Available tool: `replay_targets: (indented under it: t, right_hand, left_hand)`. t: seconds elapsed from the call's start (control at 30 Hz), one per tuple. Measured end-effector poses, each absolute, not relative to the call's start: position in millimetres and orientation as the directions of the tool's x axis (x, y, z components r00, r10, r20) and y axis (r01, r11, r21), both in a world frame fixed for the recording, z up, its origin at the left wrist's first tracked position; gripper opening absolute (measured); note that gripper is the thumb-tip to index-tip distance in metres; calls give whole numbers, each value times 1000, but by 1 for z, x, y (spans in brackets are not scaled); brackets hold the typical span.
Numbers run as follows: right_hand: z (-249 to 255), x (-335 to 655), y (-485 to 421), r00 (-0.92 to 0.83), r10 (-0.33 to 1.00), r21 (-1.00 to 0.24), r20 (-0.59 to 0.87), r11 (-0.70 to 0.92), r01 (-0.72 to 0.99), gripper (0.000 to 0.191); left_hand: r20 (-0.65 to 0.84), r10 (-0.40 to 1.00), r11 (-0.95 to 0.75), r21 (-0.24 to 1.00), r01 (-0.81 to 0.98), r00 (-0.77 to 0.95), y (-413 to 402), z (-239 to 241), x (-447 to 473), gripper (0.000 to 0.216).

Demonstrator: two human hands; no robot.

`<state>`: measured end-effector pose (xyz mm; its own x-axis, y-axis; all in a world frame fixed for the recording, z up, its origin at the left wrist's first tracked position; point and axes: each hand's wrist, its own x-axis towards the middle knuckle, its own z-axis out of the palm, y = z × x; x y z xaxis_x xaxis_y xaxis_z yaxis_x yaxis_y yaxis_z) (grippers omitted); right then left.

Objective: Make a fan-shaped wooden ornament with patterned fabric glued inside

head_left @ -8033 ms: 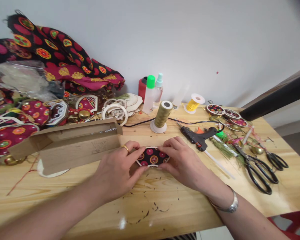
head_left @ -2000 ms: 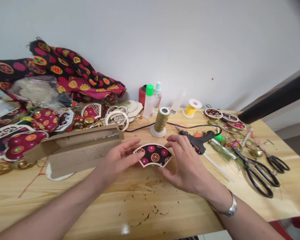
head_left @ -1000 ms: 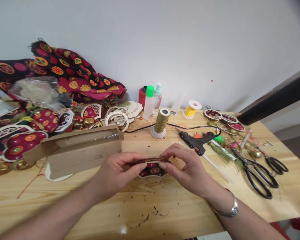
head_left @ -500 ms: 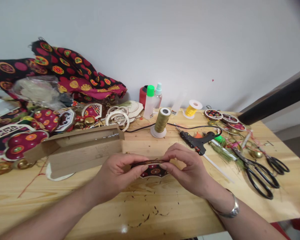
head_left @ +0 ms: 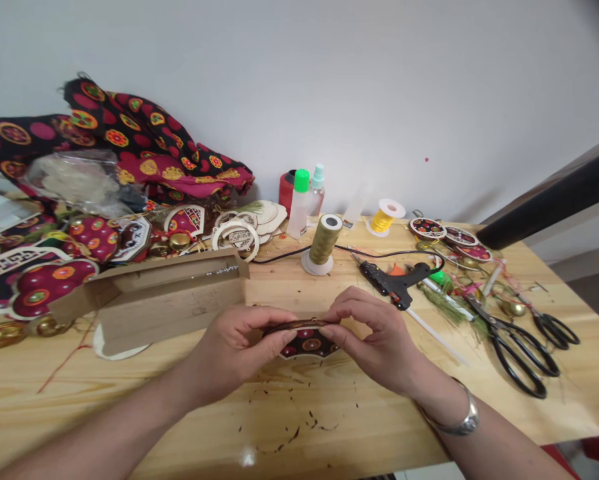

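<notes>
Newly tilted fan-shaped piece (head_left: 310, 344) in pinching grip of left hand (head_left: 235, 343) and right hand (head_left: 378, 339); shiny specks (head_left: 224, 271) inside cardboard box (head_left: 166, 317).

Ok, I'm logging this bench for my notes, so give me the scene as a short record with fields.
left hand: pinching one end of the fan-shaped piece
right hand: pinching its other end
piece: tilted; dark patterned face, pale lower rim
beyond the hands: olive thread spool, standing
to the right: black glue gun, lying down; larger scissors
to the left: open cardboard box
</notes>
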<state>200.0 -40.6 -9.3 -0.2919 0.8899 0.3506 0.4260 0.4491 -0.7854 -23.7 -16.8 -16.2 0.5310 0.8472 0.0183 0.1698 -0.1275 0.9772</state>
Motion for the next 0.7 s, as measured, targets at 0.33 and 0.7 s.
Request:
replay_targets:
  t: [0.33,0.7]
  right_hand:
    - [-9,200,-42,-337,880,-764,334,462,451,6]
    - [-12,198,-43,-375,870,-751,319,473,461,10]
  left_hand:
    - [17,864,-113,981,160,504,-17,-16,-21,23]
    - [25,816,-193,954,231,577,-16,-15,-20,19]
